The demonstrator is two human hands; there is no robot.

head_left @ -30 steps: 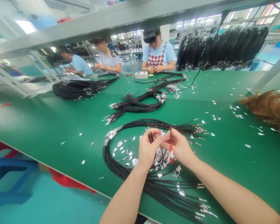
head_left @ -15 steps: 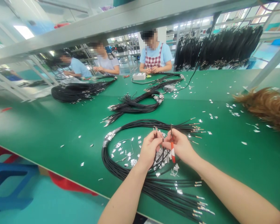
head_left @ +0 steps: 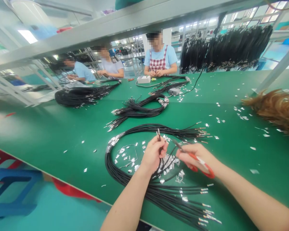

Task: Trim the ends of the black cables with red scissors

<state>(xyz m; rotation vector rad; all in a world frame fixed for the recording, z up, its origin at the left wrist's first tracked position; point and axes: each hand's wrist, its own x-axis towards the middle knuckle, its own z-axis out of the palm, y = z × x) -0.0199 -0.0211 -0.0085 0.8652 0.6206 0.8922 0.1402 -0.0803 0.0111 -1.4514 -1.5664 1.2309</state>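
Observation:
My left hand (head_left: 152,154) is closed around a few black cables (head_left: 159,138), whose stripped, silvery ends point up above the fingers. In my right hand (head_left: 195,155) are scissors with red-orange handles (head_left: 208,170); their dark blades (head_left: 179,146) point left toward the held cables, a short gap away. A looped bundle of black cables (head_left: 118,173), with a silvery wrapped section (head_left: 112,143) at its left bend, curves around both hands. Small silver foil scraps (head_left: 172,161) lie in a heap below my hands, partly covered by the cables.
Farther back on the green table (head_left: 86,128) lie another cable coil (head_left: 144,110), a big cable bundle (head_left: 84,94) and a white box (head_left: 144,79). Brown fibres (head_left: 276,107) sit at right. Several people (head_left: 160,59) work opposite. A metal beam (head_left: 98,29) crosses overhead.
My right hand has moved right, away from my left hand. The scissors have swung from upright to slanted, blades toward the left. My left hand still holds the cables.

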